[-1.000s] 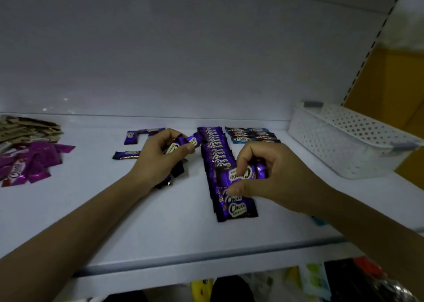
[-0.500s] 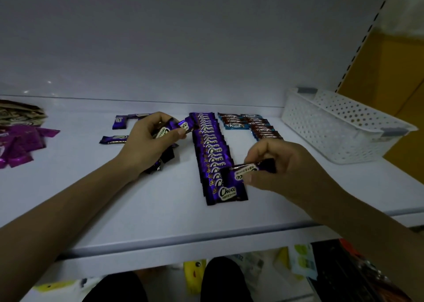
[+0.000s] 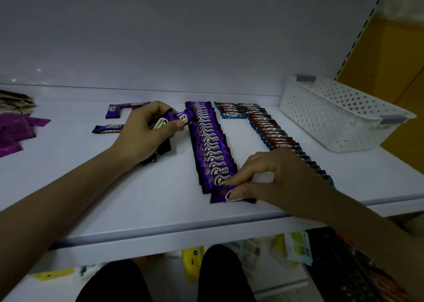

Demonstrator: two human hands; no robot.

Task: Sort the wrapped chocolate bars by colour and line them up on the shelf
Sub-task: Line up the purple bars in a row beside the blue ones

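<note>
Where the flat white shelf board (image 3: 114,198) meets a plain white back wall (image 3: 160,37), a slotted metal upright (image 3: 358,35) and a yellow wall (image 3: 390,60) close off the right side. In the shelf's back right corner stands a white perforated plastic basket (image 3: 321,118); what lies inside it cannot be made out from this angle. A long overlapping row of purple foil-wrapped chocolate bars (image 3: 211,145) runs from the back edge towards the front edge at mid-shelf. Just to its right, a row of blue-and-brown wrapped bars (image 3: 270,129) slants towards the front right, its near end hidden behind the right arm. The right hand (image 3: 280,177) pinches a single purple foil-wrapped chocolate bar (image 3: 220,196) between thumb and fingertips, at the near end of the purple row and close to the front edge. The left hand (image 3: 142,136) grips a bunch of purple wrapped bars (image 3: 181,118) just left of that row; how many it holds is unclear. Two loose purple bars (image 3: 107,129) lie behind it towards the back. At the left edge, a heap of magenta wrappers (image 3: 13,131) and some dull gold-brown packets (image 3: 13,104) are cut off by the frame. Below the front edge, dark-clad legs (image 3: 220,272) show amid blurred items.
</note>
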